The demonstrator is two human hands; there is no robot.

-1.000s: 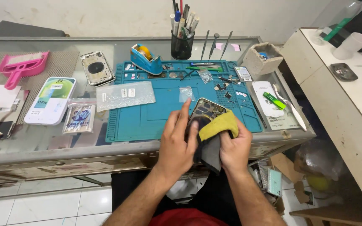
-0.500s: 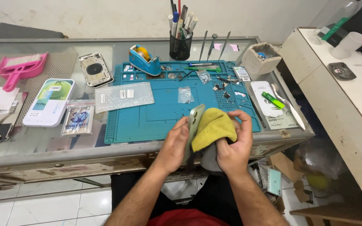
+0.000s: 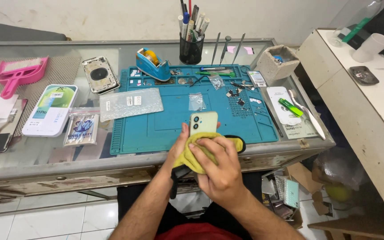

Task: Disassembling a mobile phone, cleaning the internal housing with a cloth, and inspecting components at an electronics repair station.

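Rubbing a soft yellow cloth [image 3: 201,153] over a glossy pale-green phone [image 3: 203,122]

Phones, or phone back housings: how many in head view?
2. Pale green phone held in left hand, yellow cloth under right hand; bare back housing lies beside teal mat. Others may be hidden.

Bare mat [image 3: 170,124] at 11 o'clock of the phone [image 3: 203,122] gives passage. Small bag [image 3: 196,101] at 12 and screws [image 3: 238,100] at 1 o'clock obstruct.

Glass-topped worn workbench [image 3: 32,160], pale plaster wall [image 3: 112,18], white tiled floor [image 3: 45,222], white side counter [image 3: 370,106]
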